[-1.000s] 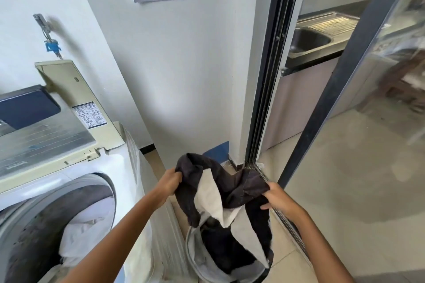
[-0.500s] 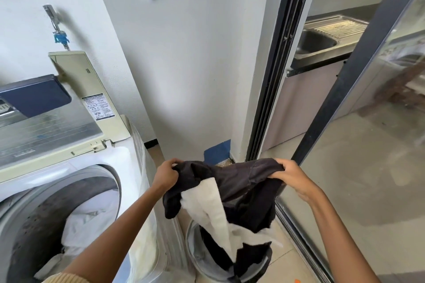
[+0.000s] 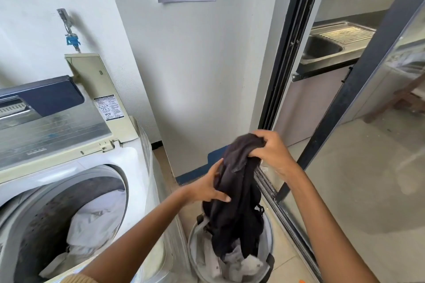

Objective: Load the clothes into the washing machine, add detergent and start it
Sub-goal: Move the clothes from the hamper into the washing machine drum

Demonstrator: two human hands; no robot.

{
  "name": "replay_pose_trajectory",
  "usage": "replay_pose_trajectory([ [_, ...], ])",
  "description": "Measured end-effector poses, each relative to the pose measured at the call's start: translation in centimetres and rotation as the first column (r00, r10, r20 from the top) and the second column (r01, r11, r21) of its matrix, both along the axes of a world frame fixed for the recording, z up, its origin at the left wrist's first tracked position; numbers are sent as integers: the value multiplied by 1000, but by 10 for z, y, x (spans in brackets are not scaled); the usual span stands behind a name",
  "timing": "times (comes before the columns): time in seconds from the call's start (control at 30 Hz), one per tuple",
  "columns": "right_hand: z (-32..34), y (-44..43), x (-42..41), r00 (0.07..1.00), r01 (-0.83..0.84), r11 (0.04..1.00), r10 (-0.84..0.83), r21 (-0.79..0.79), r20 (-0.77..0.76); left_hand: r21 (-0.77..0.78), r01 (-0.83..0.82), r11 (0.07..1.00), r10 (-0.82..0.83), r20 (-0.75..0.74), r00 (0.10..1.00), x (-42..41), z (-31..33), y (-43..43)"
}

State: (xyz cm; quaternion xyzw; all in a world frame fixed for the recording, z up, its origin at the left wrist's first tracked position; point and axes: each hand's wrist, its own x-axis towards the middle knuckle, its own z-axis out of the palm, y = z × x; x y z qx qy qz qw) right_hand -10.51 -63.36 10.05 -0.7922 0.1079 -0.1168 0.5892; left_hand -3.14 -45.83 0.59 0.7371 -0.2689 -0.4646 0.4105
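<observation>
Two hands share one dark garment (image 3: 239,190). The right hand (image 3: 271,154) is bunched tight around its top end, fingers curled into the cloth. The left hand (image 3: 204,190) clasps it lower down on the side, thumb up along the fabric and fingers wrapped beneath.

From the upper grip the garment hangs nearly straight down, its long axis vertical. Its lower end trails into the round laundry basket (image 3: 190,246) on the floor (image 3: 288,259), among pale clothes (image 3: 232,264) (so it is not yet free of the pile).

The basket stands just beside the right flank of the washing machine (image 3: 135,161). The machine lies to the left of the hands with its lid (image 3: 53,131) raised. Its drum (image 3: 41,232) opens upward, with a white cloth (image 3: 96,218) already inside.

The left hand is the nearer one to that opening. The right is farther off, over by the sliding-door track (image 3: 276,197).

By my reading the step in hand is lifting the piece clear. The coming move is then a carry leftward, which needs the tail raised above the basket's edge and the machine's rim, or it may drag.
</observation>
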Motion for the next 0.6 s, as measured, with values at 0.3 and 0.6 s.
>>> replay_pose_trajectory([
  [0.3, 49, 39, 15, 937, -331, 917, 291, 221, 192, -466, -537, 703, 653, 126, 746, 16, 86, 7],
  [0.6, -65, 25, 18, 707, -606, 792, 492, -77, -509, -685, -688, 239, 721, -349, 598, 68, 204, 108],
])
